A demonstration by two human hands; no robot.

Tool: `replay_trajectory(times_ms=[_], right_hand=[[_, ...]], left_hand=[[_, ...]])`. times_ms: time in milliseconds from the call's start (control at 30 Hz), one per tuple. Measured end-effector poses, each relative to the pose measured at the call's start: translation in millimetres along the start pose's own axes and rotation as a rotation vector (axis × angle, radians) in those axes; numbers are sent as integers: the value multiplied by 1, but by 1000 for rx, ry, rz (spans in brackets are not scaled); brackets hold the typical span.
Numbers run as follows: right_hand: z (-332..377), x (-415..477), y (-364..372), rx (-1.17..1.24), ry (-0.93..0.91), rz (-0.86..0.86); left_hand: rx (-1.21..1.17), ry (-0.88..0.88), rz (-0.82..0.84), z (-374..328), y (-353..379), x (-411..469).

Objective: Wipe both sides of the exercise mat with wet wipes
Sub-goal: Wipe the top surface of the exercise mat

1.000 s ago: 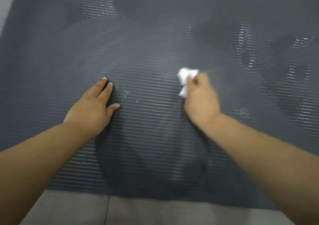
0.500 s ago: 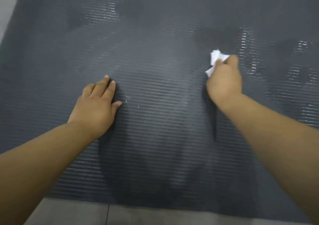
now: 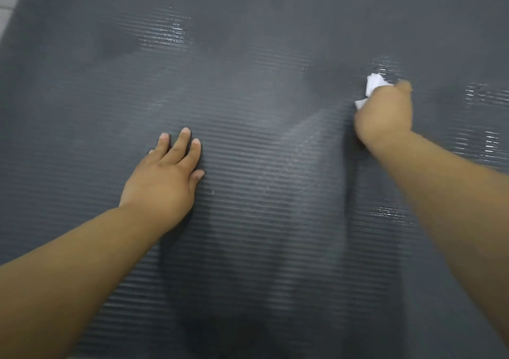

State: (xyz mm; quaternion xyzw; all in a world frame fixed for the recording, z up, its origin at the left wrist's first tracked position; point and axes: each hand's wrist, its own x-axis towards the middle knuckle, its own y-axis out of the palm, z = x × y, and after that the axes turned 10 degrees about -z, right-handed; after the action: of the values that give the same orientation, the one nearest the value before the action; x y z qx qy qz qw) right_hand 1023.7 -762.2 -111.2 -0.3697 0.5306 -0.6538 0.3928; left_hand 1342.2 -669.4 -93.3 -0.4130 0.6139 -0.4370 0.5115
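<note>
Currently: exercise mat (image 3: 248, 55) fills nearly the whole view, a dark grey sheet with fine horizontal ribs, lying flat. Left hand (image 3: 165, 176) sits at 9 o'clock, palm down on the ribs, fingers straight and slightly spread, holding nothing. Right hand (image 3: 385, 116) is at 2 o'clock, fingers curled round a crumpled white wet wipe (image 3: 373, 83) and pressing it onto the mat; the wipe pokes out past the knuckles on the far side. Glossy wet patches (image 3: 170, 33) at 11 and 3 o'clock. Pale floor tile (image 3: 8, 14) shows at the 10 o'clock corner.
</note>
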Motion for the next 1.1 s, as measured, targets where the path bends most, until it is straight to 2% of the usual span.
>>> replay_trajectory(times_ms=[33,67,133,200,233,267,300,400,433,500,567,633,733,767,800,833,900,1000,1067,1100], right_hand=[[17,-2,4,51,8,-11],[37,-12,4,112,-85,-26],[81,-47,12,292,-391,101],[103,-79,9,341,-748,228],[100,-75,11,327,-845,255],[90,-60,11,304,-877,180],[74,-40,9,295,-792,83],[0,24,-1,34,-379,-75],[-19,35,-13,-60,-262,-78],[-36,35,-14,-171,-166,-71],[-21,17,1,-102,-197,-102],[13,-22,11,112,-308,-74],[49,-82,2,179,-818,220],[46,-89,-4,209,-913,247],[30,-82,-5,227,-939,181],[10,-70,-7,230,-877,89],[-41,-32,-9,132,-543,-56],[-107,3,-27,0,4,-48],[-106,-2,-28,36,127,-81],[-97,-12,-23,83,84,-88]], left_hand=[[1,-6,-1,-1,1,0],[-3,-12,0,-2,1,0],[-20,-29,6,-4,1,-1],[-36,-45,15,-4,0,-1],[-40,-49,19,-4,-1,-1],[-38,-49,23,-5,-1,-1],[-31,-49,25,-7,-1,-1],[-14,-72,34,-12,0,-1],[-16,-80,33,-13,1,0],[-16,-86,27,-15,3,0],[-12,-85,20,-14,3,-1],[-9,-87,24,-17,2,-1],[-12,-106,46,-23,-1,-1],[-10,-87,37,-25,-2,-1],[0,-26,10,-28,-2,-3],[8,69,-18,-35,-3,-6],[-36,235,-22,-56,-6,-12],[-36,284,93,-93,-4,-12],[48,279,152,-115,1,-11],[73,263,169,-122,3,-10]])
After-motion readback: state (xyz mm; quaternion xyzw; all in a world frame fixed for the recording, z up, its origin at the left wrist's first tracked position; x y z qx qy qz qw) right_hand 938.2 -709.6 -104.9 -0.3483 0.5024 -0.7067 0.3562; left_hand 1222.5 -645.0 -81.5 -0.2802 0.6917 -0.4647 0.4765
